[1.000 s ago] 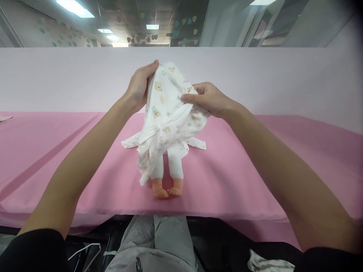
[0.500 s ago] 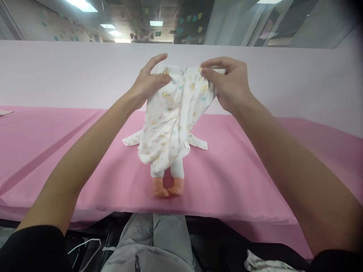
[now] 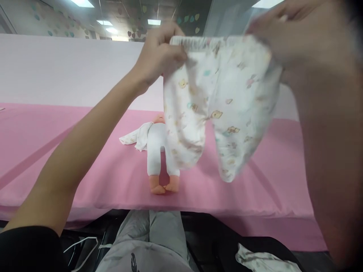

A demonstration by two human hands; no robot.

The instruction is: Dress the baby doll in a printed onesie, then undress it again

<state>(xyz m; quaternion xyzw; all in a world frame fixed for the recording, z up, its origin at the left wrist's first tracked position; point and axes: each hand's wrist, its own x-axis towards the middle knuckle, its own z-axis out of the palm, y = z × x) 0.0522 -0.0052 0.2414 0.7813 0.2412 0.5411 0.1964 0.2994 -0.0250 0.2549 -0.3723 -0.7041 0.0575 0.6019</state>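
- The left hand (image 3: 159, 53) pinched one end of the elastic waistband of a pair of printed baby trousers (image 3: 218, 102), fingers and thumb closed on the fabric.
- The right hand (image 3: 295, 41), close to the camera and blurred, gripped the other end of the waistband with its fingers curled over the cloth.
- The trousers hung in the air between the two hands, waistband stretched flat at the top, both legs dangling free above the table, the leg nearer the right hand hanging lower.
- Under them a baby doll (image 3: 161, 151) lay on the pink tablecloth (image 3: 56, 151), bare feet toward the person, wearing white leggings.
- A white printed garment (image 3: 133, 138) lay spread beside the doll's upper body, touching it.
- The person's grey-trousered knees (image 3: 153, 241) showed below the table edge.
- A crumpled cloth (image 3: 263, 260) lay low by the right arm.
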